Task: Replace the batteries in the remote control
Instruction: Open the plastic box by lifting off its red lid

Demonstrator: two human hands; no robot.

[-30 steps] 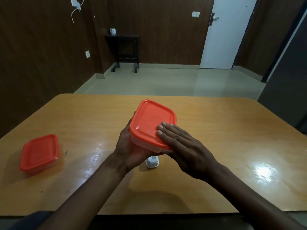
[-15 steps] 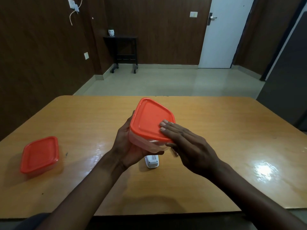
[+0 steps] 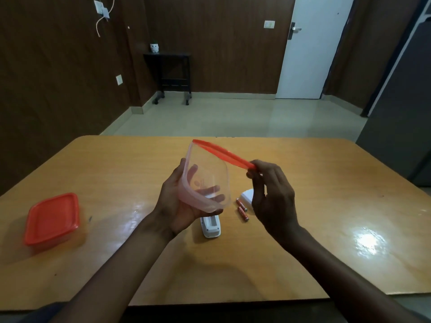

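Left hand point(image 3: 179, 206) cradles clear plastic tub point(image 3: 205, 180), tilted, looks empty. Right hand point(image 3: 271, 192) pinches orange lid point(image 3: 224, 153), peeled open. White remote point(image 3: 210, 226), compartment open, on counter point(image 3: 326, 183) beside two orange batteries point(image 3: 241, 209). Step likely: stowing/fetching cells; next, pick batteries.

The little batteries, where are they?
In the head view, two batteries lie on the table, just right of the white remote and beside the right hand.
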